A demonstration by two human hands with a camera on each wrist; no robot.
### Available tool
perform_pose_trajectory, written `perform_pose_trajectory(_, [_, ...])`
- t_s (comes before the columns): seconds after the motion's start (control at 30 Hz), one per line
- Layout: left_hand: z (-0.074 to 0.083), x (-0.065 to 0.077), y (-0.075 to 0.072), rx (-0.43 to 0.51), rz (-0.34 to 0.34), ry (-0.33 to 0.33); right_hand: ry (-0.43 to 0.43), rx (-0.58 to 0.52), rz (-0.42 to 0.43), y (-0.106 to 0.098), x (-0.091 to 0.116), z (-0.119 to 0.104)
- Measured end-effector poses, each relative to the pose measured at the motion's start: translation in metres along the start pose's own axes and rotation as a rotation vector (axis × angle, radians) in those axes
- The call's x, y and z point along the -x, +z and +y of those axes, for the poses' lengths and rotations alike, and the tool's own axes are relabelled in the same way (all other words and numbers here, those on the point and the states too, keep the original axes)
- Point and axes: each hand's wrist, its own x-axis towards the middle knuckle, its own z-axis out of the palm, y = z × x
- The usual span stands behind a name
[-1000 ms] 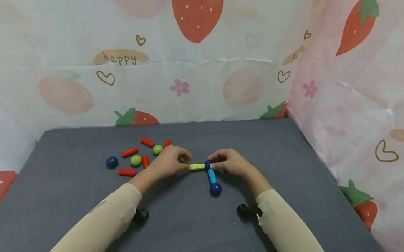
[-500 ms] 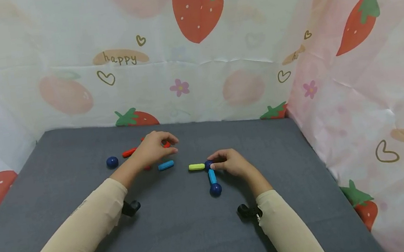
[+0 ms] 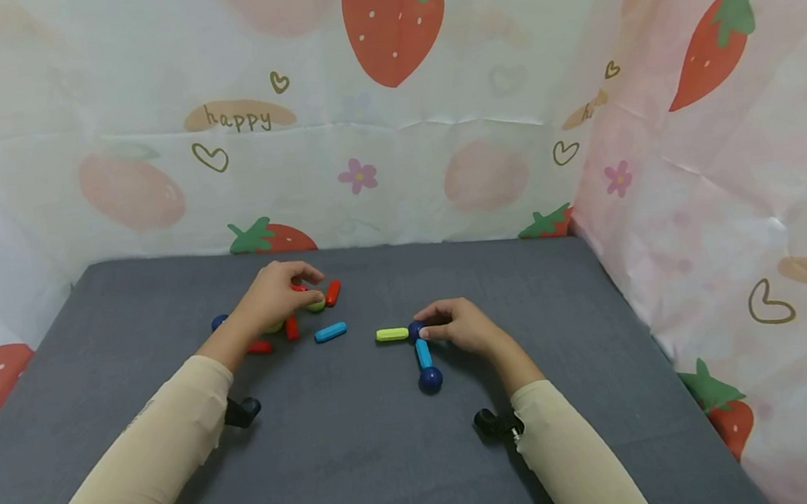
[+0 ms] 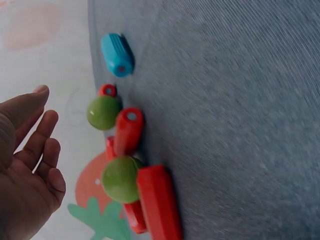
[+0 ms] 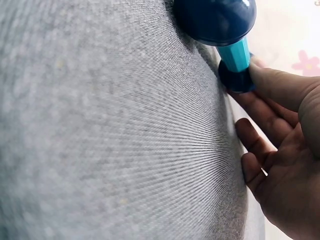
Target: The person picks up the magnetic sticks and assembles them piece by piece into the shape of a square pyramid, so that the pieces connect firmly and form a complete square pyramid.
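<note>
My right hand [image 3: 461, 325] pinches a dark blue ball [image 3: 417, 331] between thumb and fingers. From that ball a yellow-green rod [image 3: 392, 335] points left, and a light blue rod [image 3: 424, 354] runs toward me to a second dark blue ball [image 3: 430, 380]. The right wrist view shows the near ball [image 5: 217, 20] large, with the pinched ball [image 5: 236, 79] behind it. My left hand [image 3: 276, 293] hovers over the loose pieces, fingers loosely bent and nothing in them. Below it are a green ball [image 4: 104, 112], another green ball [image 4: 121, 180] and several red rods [image 4: 160, 202].
A loose light blue rod [image 3: 330, 332] lies between the pile and the joined pieces. One red rod [image 3: 333, 292] sits right of the left fingertips. A dark blue ball [image 3: 219, 321] is partly hidden behind the left wrist. A strawberry-print curtain [image 3: 357, 123] borders the grey table [image 3: 370, 475].
My left hand has left the yellow-green rod and moved back and left over the red rods and green balls, uncovering the loose light blue rod. The right hand stays on its ball.
</note>
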Motion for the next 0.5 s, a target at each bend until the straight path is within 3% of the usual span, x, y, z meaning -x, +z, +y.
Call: perform_pose_trajectory(0.5, [-0.029,-0.007,0.006,-0.059,-0.011,-0.041,0.004,-0.009,-0.003,-0.001,0.001,0.0])
